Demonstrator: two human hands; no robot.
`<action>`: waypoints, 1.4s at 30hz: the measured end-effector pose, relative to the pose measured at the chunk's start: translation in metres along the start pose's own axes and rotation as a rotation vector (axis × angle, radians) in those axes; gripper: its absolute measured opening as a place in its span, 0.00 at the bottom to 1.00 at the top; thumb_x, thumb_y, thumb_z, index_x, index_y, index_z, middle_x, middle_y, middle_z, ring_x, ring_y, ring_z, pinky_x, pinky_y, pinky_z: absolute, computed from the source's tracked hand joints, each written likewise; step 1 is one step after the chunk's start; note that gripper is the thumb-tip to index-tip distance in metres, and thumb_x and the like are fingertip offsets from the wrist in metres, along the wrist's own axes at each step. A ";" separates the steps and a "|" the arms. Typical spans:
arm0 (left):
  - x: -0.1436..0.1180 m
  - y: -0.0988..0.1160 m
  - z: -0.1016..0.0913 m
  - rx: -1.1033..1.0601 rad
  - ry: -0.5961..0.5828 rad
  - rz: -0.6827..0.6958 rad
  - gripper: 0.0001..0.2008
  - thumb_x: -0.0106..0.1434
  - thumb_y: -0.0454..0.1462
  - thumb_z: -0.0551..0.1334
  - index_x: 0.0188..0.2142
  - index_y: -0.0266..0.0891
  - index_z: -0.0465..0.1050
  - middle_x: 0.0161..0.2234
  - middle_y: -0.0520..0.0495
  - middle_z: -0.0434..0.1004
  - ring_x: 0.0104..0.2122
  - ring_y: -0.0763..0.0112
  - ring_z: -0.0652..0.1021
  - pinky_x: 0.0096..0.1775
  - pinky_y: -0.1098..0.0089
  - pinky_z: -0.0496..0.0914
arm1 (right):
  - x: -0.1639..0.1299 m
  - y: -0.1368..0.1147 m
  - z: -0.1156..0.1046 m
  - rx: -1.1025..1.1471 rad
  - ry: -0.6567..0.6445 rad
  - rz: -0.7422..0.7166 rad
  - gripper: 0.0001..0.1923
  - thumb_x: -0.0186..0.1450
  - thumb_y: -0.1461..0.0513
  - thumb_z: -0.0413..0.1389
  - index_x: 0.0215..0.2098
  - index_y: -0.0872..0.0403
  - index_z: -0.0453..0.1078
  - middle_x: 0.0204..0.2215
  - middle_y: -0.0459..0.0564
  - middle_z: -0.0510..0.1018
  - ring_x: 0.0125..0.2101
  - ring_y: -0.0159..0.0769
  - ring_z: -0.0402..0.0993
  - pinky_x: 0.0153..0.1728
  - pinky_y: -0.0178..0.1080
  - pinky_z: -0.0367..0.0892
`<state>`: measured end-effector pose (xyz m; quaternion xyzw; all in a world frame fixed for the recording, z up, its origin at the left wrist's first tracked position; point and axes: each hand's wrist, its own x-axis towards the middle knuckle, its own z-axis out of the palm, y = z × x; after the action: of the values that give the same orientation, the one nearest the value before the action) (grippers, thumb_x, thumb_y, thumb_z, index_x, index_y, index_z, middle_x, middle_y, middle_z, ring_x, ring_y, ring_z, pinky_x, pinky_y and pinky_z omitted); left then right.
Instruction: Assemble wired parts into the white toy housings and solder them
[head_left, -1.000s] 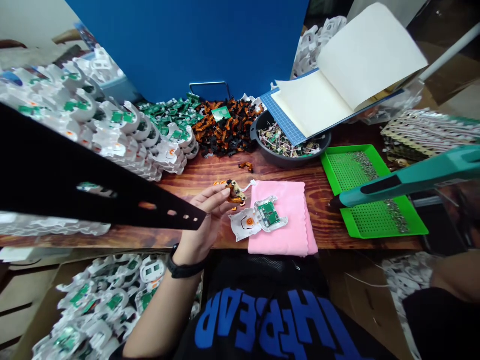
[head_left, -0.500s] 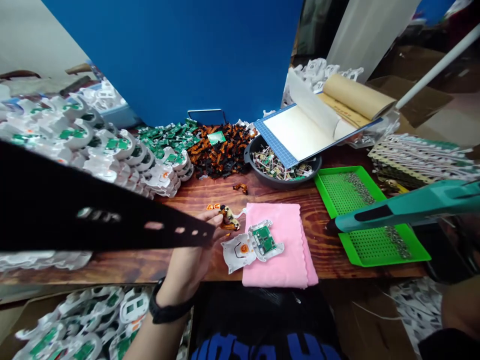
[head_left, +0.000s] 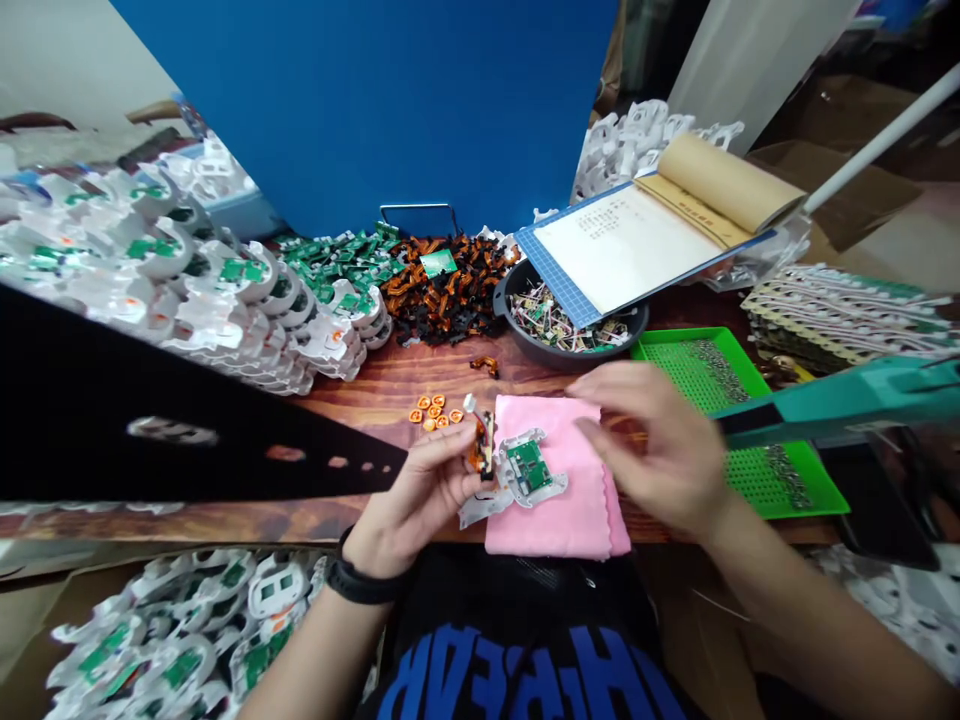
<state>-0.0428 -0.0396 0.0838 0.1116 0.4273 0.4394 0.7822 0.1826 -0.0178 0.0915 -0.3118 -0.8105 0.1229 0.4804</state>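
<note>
Left hand [head_left: 420,500] pinching a small orange-black flex part [head_left: 481,447] just left of the pink cloth [head_left: 570,500], right hand [head_left: 660,440] hovering open above it, white housing with green board [head_left: 525,470] lying opened, part apparently not yet fitted.

Circuit board [head_left: 527,468] on cloth [head_left: 570,500], tray [head_left: 817,490] right, bowl [head_left: 525,335] behind
</note>
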 end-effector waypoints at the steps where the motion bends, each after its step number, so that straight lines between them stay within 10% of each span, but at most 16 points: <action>1: 0.000 -0.001 0.002 -0.021 -0.043 -0.074 0.04 0.59 0.25 0.60 0.31 0.31 0.72 0.24 0.49 0.76 0.21 0.77 0.77 0.24 0.80 0.75 | -0.002 0.000 0.009 0.008 -0.012 -0.054 0.19 0.62 0.70 0.57 0.51 0.50 0.67 0.42 0.51 0.77 0.45 0.39 0.73 0.47 0.45 0.71; 13: 0.001 -0.025 -0.008 -0.032 -0.391 -0.267 0.07 0.62 0.36 0.59 0.32 0.32 0.70 0.21 0.52 0.68 0.16 0.79 0.72 0.19 0.80 0.69 | -0.019 -0.001 0.035 -0.078 -0.065 -0.269 0.10 0.64 0.68 0.54 0.43 0.53 0.70 0.38 0.49 0.81 0.45 0.36 0.76 0.42 0.41 0.74; 19: -0.008 -0.012 -0.019 1.067 -0.149 0.487 0.25 0.53 0.44 0.69 0.50 0.44 0.69 0.51 0.42 0.72 0.50 0.57 0.74 0.52 0.58 0.68 | -0.030 0.007 0.020 -0.094 0.055 0.018 0.13 0.61 0.70 0.57 0.43 0.50 0.72 0.34 0.47 0.80 0.39 0.36 0.77 0.41 0.41 0.75; 24: 0.001 -0.019 -0.028 1.808 -0.147 0.506 0.38 0.49 0.32 0.67 0.60 0.42 0.62 0.58 0.37 0.67 0.58 0.44 0.66 0.57 0.45 0.59 | -0.044 0.015 0.003 -0.207 0.168 0.159 0.14 0.59 0.70 0.60 0.41 0.49 0.73 0.34 0.47 0.79 0.38 0.37 0.77 0.40 0.42 0.73; 31: 0.023 -0.054 0.002 1.568 0.197 0.689 0.31 0.57 0.41 0.64 0.57 0.35 0.59 0.51 0.34 0.71 0.50 0.50 0.73 0.50 0.54 0.68 | -0.055 0.006 -0.002 -0.252 0.206 0.222 0.14 0.60 0.71 0.59 0.40 0.50 0.72 0.33 0.46 0.78 0.35 0.35 0.75 0.38 0.40 0.71; 38: 0.032 -0.060 -0.009 1.366 0.043 0.458 0.53 0.46 0.47 0.74 0.64 0.36 0.49 0.56 0.30 0.68 0.55 0.45 0.70 0.54 0.50 0.65 | -0.066 0.003 0.019 -0.202 -0.148 0.204 0.08 0.64 0.69 0.54 0.38 0.53 0.72 0.32 0.49 0.77 0.35 0.36 0.72 0.34 0.38 0.70; 42: 0.027 -0.051 -0.030 1.157 -0.036 0.369 0.44 0.48 0.46 0.72 0.61 0.37 0.58 0.55 0.35 0.70 0.53 0.52 0.72 0.54 0.55 0.65 | -0.068 0.005 0.030 -0.259 -0.304 0.187 0.07 0.65 0.67 0.53 0.36 0.54 0.73 0.32 0.50 0.76 0.34 0.36 0.71 0.32 0.38 0.69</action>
<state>-0.0288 -0.0542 0.0224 0.5984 0.5571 0.2620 0.5128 0.1829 -0.0533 0.0259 -0.4224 -0.8502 0.1073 0.2952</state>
